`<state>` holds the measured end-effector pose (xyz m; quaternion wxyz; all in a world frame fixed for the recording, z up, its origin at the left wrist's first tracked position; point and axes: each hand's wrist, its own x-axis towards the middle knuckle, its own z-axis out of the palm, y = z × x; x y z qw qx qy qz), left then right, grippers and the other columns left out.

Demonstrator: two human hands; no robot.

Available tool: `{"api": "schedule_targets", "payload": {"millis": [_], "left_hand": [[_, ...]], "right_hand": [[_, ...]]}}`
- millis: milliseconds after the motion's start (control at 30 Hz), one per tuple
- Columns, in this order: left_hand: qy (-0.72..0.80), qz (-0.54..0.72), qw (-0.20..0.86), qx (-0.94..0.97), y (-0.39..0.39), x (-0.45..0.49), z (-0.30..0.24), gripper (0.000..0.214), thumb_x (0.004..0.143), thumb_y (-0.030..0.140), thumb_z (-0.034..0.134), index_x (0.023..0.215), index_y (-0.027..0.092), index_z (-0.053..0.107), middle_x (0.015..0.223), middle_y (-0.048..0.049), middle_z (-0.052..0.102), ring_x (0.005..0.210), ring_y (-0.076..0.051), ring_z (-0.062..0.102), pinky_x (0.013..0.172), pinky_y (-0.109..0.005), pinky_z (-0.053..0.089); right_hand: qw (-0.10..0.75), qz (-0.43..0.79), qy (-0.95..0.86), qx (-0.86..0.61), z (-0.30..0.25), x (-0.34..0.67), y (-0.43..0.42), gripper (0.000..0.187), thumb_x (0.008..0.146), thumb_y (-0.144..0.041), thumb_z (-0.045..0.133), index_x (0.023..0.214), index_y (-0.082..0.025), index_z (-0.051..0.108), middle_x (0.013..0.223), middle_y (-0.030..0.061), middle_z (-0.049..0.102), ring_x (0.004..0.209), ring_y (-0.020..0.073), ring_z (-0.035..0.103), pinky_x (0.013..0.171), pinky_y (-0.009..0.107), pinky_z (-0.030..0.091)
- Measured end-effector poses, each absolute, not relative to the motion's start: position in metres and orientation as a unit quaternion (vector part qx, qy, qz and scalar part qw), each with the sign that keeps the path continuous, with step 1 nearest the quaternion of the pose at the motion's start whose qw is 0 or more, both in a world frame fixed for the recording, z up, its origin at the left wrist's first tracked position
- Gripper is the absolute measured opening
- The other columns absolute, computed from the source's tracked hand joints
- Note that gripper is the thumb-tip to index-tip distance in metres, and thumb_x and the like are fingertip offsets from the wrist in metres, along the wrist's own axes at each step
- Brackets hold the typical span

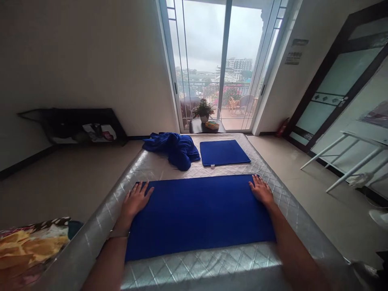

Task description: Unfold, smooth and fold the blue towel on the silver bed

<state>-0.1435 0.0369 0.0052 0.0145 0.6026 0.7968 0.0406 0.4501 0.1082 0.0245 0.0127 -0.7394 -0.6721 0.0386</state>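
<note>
A blue cloth (200, 214) lies flat as a long rectangle on the quilted mattress (218, 266). At its far left corner rests my left hand (136, 200), fingers stretched out, with a bracelet on the wrist. My right hand (261, 190) lies flat on the far right corner, its fingers extended as well. Beyond the cloth sits a smaller folded blue cloth (224, 152) with a white tag on its near edge. To the left of that is a crumpled heap of blue fabric (174, 148).
Behind the mattress a chair (197, 127) holds a potted plant (204, 110) before the sliding glass door. A black rack (81, 125) stands by the left wall. Patterned fabric (30, 246) lies lower left. At right are a white-legged table (348, 161) and a fire extinguisher (282, 127).
</note>
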Motion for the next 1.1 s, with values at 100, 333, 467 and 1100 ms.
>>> {"api": "schedule_targets", "payload": {"millis": [100, 333, 467, 1100], "left_hand": [[0.797, 0.043, 0.015, 0.602, 0.034, -0.143, 0.009, 0.074, 0.099, 0.062, 0.017, 0.158, 0.021, 0.031, 0.167, -0.0108, 0.026, 0.154, -0.029, 0.021, 0.124, -0.053, 0.018], [0.798, 0.055, 0.011, 0.601, 0.035, -0.138, 0.010, 0.072, 0.100, 0.061, 0.021, 0.158, 0.020, 0.031, 0.167, -0.0117, 0.026, 0.154, -0.030, 0.022, 0.124, -0.054, 0.018], [0.798, 0.067, 0.015, 0.599, 0.036, -0.136, 0.010, 0.074, 0.099, 0.063, 0.020, 0.158, 0.020, 0.031, 0.167, -0.0123, 0.026, 0.154, -0.030, 0.021, 0.124, -0.055, 0.019], [0.807, 0.066, 0.001, 0.587, 0.038, -0.139, 0.003, 0.069, 0.100, 0.060, 0.023, 0.158, 0.024, 0.032, 0.168, -0.0111, 0.025, 0.154, -0.029, 0.023, 0.122, -0.054, 0.021]], "right_hand": [[0.011, 0.035, -0.668, -0.743, 0.023, 0.454, 0.110, 0.067, 0.104, -0.047, 0.016, 0.162, -0.014, 0.021, 0.169, 0.0065, 0.019, 0.155, 0.0215, 0.017, 0.125, 0.042, 0.016], [0.004, 0.012, -0.661, -0.750, 0.027, 0.451, 0.110, 0.065, 0.103, -0.042, 0.017, 0.161, -0.013, 0.023, 0.168, 0.0074, 0.020, 0.154, 0.0228, 0.019, 0.124, 0.045, 0.017], [0.008, -0.029, -0.654, -0.756, 0.043, 0.427, 0.105, 0.060, 0.102, -0.031, 0.022, 0.156, -0.008, 0.037, 0.163, 0.0134, 0.034, 0.151, 0.0275, 0.027, 0.124, 0.051, 0.012], [0.008, 0.050, -0.780, -0.623, 0.035, 0.336, 0.104, 0.064, 0.105, -0.047, 0.021, 0.161, -0.016, 0.025, 0.167, 0.0061, 0.022, 0.155, 0.0184, 0.017, 0.125, 0.040, 0.011]]}}
